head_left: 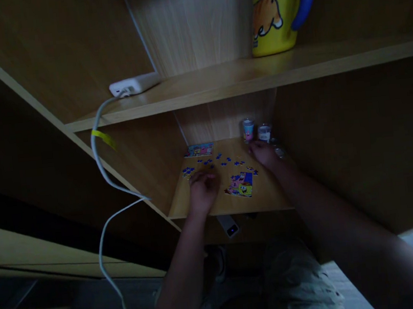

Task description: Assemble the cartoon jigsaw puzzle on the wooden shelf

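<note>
A partly joined jigsaw puzzle (245,189) with yellow and pink cartoon figures lies on the lower shelf. Loose blue-backed puzzle pieces (207,162) are scattered behind it, and a small cluster of pieces (188,170) sits at the left. My left hand (203,187) rests low over the shelf, left of the joined part, beside that cluster; its fingers are loosely bent and apart, with nothing visible in them. Farther back on the right, my right hand (264,153) has its fingers drawn together just in front of a small cartoon-printed container (248,128). Anything between those fingertips is hidden.
A cartoon picture strip (198,150) lies at the back left. Beside the printed container stands a clear jar (264,131). Above, the upper shelf (213,82) carries a white power bank (136,84) with a hanging cable (98,161), and a yellow mug (275,19).
</note>
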`<state>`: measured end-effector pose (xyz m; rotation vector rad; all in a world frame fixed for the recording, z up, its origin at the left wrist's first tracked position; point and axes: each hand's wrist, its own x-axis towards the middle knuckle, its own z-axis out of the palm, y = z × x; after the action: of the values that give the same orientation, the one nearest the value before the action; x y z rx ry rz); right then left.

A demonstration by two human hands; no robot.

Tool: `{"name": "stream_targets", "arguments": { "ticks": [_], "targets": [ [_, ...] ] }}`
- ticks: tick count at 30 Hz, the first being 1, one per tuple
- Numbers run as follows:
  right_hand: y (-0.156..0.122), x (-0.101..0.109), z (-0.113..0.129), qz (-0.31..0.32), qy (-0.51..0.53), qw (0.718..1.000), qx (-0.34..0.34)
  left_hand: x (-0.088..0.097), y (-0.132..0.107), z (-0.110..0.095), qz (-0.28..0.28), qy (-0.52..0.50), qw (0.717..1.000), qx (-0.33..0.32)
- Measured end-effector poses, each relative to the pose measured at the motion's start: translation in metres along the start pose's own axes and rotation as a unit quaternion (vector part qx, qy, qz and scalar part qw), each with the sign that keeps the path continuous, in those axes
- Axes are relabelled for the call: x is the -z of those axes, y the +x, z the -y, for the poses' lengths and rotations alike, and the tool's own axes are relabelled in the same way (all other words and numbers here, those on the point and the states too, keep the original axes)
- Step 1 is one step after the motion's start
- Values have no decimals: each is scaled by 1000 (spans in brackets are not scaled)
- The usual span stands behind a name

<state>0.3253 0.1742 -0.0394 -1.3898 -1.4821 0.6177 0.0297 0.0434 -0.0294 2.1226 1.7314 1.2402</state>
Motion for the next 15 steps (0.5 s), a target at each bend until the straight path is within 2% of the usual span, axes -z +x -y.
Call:
{"name": "stream_targets", "arguments": {
  "ticks": [4,9,15],
  "targets": [
    [1,-4,3,8,0,999,-35,-6,1,-6,23,42,999,-20],
    [-2,-9,6,14,-10,1000,15,-9,7,-9,73,86,993,-33],
    [-2,-9,4,15,-23,999,43,-7,7,-14,87,99,990,-45]
  ]
}}
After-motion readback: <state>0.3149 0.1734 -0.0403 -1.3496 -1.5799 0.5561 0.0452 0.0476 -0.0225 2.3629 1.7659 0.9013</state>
